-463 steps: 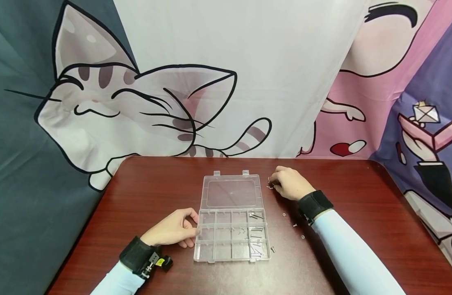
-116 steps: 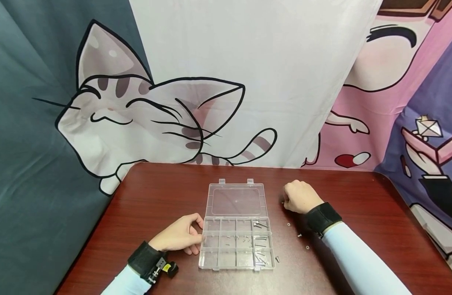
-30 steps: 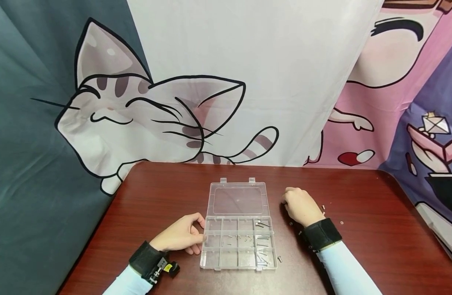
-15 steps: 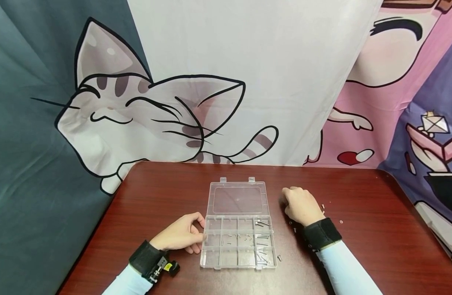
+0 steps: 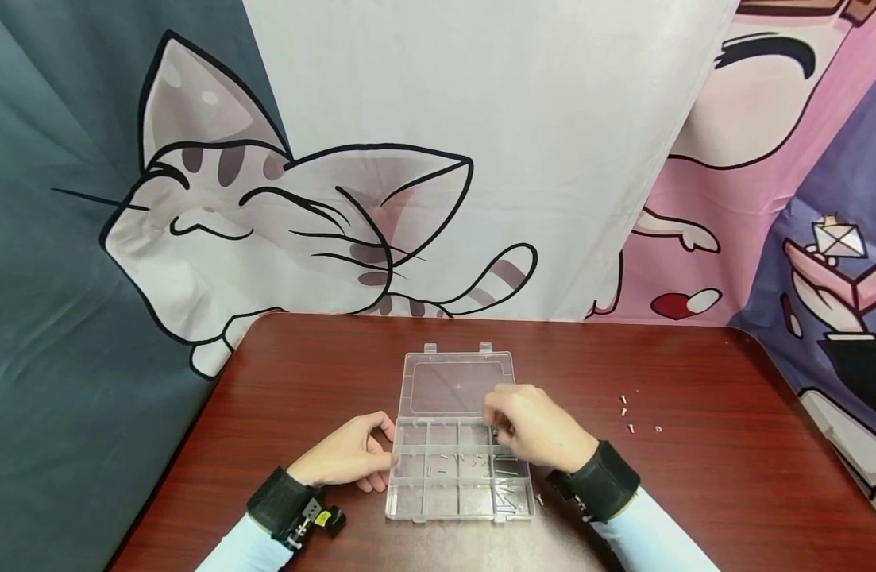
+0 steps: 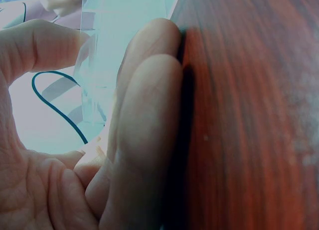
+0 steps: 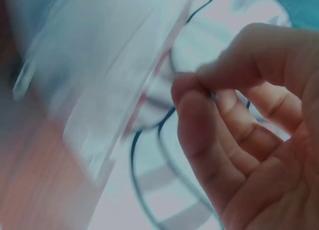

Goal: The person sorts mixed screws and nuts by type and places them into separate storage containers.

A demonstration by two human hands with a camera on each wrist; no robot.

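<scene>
A clear plastic compartment box (image 5: 441, 502) lies on the table with its lid (image 5: 457, 383) folded back. My left hand (image 5: 345, 454) holds the box's left edge between thumb and fingers; in the left wrist view its fingertips (image 6: 149, 90) lie against the box side, close to the tabletop. My right hand (image 5: 541, 429) is over the box's back right compartments, thumb and forefinger pinched together. Between those fingertips, the right wrist view shows a bit of a small metal piece (image 7: 214, 96), too hidden to name. Screws (image 5: 507, 499) lie in the right-hand column, with tiny pieces (image 5: 475, 459) in middle compartments.
Right of the box, several small screws (image 5: 630, 428) and a small ring (image 5: 658, 429) lie loose on the brown table (image 5: 695, 365). One more screw (image 5: 540, 500) is beside the box's right edge. A printed cloth (image 5: 566, 119) hangs behind the table.
My right hand has moved left from the table to over the box, uncovering loose screws. The left hand keeps its place. Compared with the oldest frame, more tiny pieces are in the middle compartments.
</scene>
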